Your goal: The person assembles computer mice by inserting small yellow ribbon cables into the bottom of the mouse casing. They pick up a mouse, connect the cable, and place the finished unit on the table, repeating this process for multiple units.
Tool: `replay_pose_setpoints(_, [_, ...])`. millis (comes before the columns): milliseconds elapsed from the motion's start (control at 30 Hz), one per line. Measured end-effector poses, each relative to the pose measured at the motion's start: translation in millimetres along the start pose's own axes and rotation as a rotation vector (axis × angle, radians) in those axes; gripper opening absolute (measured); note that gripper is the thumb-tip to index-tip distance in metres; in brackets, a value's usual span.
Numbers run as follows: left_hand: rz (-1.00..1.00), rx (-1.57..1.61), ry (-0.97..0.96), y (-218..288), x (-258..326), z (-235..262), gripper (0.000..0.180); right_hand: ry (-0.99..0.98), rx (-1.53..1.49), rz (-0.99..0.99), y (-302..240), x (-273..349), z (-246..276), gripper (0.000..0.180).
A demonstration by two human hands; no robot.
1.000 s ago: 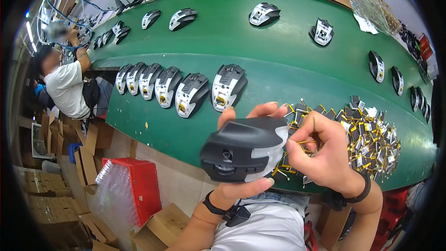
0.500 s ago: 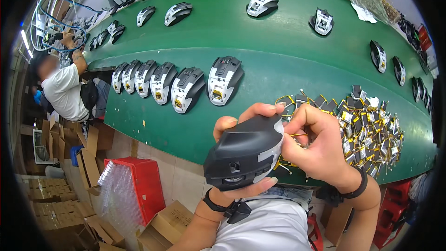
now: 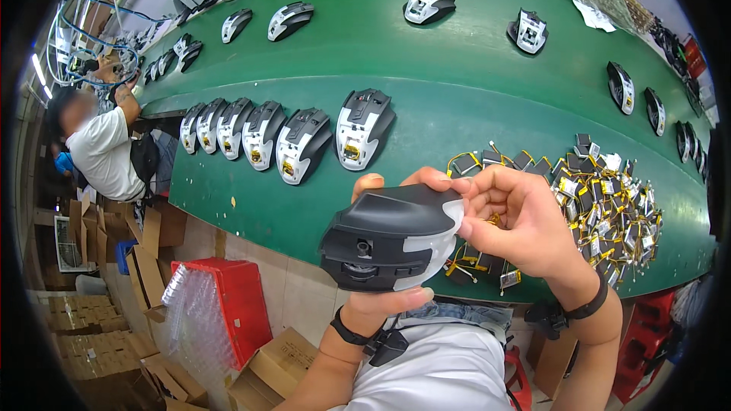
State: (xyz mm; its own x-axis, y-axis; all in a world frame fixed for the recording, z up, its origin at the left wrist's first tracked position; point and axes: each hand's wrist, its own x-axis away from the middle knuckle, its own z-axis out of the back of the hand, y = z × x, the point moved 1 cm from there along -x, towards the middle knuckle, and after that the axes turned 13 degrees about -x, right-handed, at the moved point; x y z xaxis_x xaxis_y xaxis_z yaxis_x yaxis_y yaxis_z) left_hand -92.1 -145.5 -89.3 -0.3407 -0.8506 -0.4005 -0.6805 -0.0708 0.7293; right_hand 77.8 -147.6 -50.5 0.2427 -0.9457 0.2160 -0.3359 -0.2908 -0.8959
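Note:
A black and white computer mouse (image 3: 396, 240) is held over the near edge of the bench, its wheel end facing lower left. My left hand (image 3: 390, 302) grips it, thumb along the near side and fingertips over the far side. At the white end of the mouse, my right hand (image 3: 521, 221) has thumb and fingertips pinched against the shell. What sits in that pinch is hidden, though a bit of yellow shows by the curled fingers. Right beside this hand lies a heap of small batteries (image 3: 601, 209) with coloured wires and white plugs.
A row of similar mice (image 3: 263, 137) with yellow parts in their openings stands left on the green bench (image 3: 457, 118). More mice (image 3: 430, 6) sit along the far strip. A co-worker (image 3: 106, 144) is at the left. A red crate (image 3: 240, 301) and cardboard boxes (image 3: 282, 361) are below.
The mouse in my left hand has shifted slightly left and tilted. My right fingers have moved up against its white end, and the wires seen between them earlier are now mostly hidden.

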Motion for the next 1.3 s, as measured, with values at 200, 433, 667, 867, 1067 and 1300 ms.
replay_pose_setpoints(200, [0.031,-0.067,-0.013,0,-1,0,0.095,0.005,-0.038,-0.003,6,-1,2,0.02])
replay_pose_setpoints(433, [0.097,-0.038,0.076,-4,-1,-4,0.094,0.052,-0.015,-0.015,14,-1,3,0.022])
replay_pose_setpoints(667, [0.236,0.137,0.166,2,-9,-1,0.101,0.13,0.014,0.137,-1,29,26,0.035])
replay_pose_setpoints(867, [0.256,0.227,0.144,-7,-13,-10,0.094,0.271,-0.262,0.459,-4,27,9,0.035])
replay_pose_setpoints(1067, [0.272,0.29,0.155,-9,-17,-9,0.085,0.184,0.125,0.441,7,27,0,0.031])
replay_pose_setpoints(1300, [0.296,0.196,0.155,-8,-19,-16,0.086,0.227,0.587,0.885,15,20,-5,0.015])
